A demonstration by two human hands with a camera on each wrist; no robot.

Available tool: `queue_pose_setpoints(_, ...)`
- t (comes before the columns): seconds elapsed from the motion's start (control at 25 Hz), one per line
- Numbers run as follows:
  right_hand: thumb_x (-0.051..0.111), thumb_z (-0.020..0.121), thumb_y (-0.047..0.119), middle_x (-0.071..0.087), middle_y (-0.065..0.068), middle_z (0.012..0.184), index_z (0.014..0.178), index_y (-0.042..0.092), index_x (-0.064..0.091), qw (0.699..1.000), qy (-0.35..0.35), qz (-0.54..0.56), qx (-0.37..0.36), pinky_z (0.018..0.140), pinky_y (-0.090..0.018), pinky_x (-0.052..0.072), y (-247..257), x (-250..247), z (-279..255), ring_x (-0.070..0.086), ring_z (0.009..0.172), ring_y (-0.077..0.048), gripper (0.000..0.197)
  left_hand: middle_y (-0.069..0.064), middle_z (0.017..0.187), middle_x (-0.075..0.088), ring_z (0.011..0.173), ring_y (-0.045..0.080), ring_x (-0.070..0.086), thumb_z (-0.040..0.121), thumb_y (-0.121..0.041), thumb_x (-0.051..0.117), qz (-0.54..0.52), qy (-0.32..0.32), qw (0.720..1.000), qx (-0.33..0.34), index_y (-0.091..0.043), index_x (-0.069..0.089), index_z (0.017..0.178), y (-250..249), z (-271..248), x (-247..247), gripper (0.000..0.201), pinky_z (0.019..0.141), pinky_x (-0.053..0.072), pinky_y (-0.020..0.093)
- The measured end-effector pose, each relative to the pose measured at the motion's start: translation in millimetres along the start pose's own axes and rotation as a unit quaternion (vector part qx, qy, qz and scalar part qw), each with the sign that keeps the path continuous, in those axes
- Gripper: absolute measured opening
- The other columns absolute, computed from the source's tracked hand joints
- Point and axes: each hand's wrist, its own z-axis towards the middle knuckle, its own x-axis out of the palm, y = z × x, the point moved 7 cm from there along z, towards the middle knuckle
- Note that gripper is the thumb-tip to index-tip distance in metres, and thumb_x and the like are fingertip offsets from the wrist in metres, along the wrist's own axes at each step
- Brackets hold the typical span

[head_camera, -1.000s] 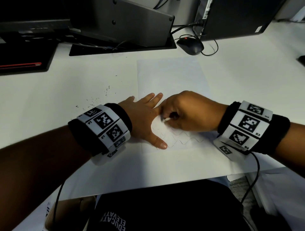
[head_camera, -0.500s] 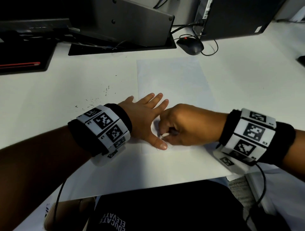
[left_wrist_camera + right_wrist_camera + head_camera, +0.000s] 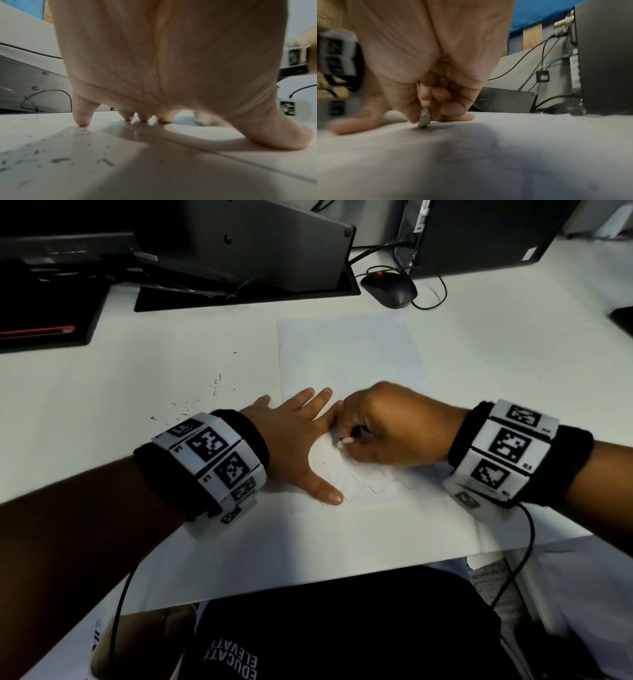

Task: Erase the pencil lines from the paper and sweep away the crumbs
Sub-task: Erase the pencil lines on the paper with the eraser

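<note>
A white sheet of paper [image 3: 346, 354] lies on the white desk, with wavy pencil lines [image 3: 373, 487] near its lower edge. My left hand [image 3: 298, 440] lies flat with spread straight fingers, pressing the sheet's left side; the left wrist view shows its fingertips [image 3: 82, 121] and thumb touching down. My right hand [image 3: 387, 429] pinches a small white eraser [image 3: 346, 441] and holds its tip on the paper, just above the wavy lines and beside my left index finger. In the right wrist view the grey-smudged eraser [image 3: 424, 117] touches the sheet. Dark crumbs [image 3: 195, 405] lie on the desk left of the paper.
A black mouse [image 3: 390, 289] with its cable sits behind the paper. A monitor base [image 3: 246, 292] and a dark computer case [image 3: 479, 234] stand along the back. A black tray [image 3: 44, 316] lies at the far left. The desk's front edge [image 3: 342, 577] runs close below my wrists.
My right hand with the eraser rubbed down towards my left thumb, then came back up and right, uncovering the wavy lines again. My left hand has stayed in place.
</note>
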Motion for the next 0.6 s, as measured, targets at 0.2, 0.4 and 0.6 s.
queue_pose_setpoints(0.2, 0.067, 0.083, 0.021, 0.067, 0.006, 0.079, 0.088, 0.020, 0.073, 1.000, 0.008, 0.013, 0.003, 0.062, -0.016, 0.042, 0, 0, -6, 0.056, 0.064, -0.005, 0.008, -0.012, 0.159, -0.033, 0.148, 0.009, -0.025, 0.054, -0.096, 0.050, 0.000, -0.005, 1.000, 0.001, -0.037, -0.024, 0.152, 2, 1, 1, 0.137, 0.120, 0.001, 0.057)
queue_pose_setpoints(0.4, 0.064, 0.083, 0.022, 0.068, 0.002, 0.080, 0.089, 0.017, 0.073, 0.998, 0.059, -0.016, -0.035, 0.065, -0.024, 0.044, 14, 10, -9, 0.058, 0.067, -0.012, 0.012, -0.012, 0.159, -0.032, 0.148, 0.009, -0.025, 0.055, -0.096, 0.049, 0.006, -0.010, 1.000, 0.004, -0.036, -0.024, 0.152, 2, 1, 1, 0.136, 0.120, 0.002, 0.057)
queue_pose_setpoints(0.6, 0.063, 0.084, 0.025, 0.068, 0.002, 0.083, 0.090, 0.018, 0.072, 0.998, 0.032, -0.053, -0.001, 0.069, -0.033, 0.049, -1, -1, -3, 0.059, 0.071, -0.014, 0.013, -0.012, 0.158, -0.034, 0.147, 0.009, -0.026, 0.054, -0.096, 0.050, 0.000, -0.005, 1.000, -0.002, -0.036, -0.025, 0.152, 1, 1, 0, 0.137, 0.120, 0.001, 0.056)
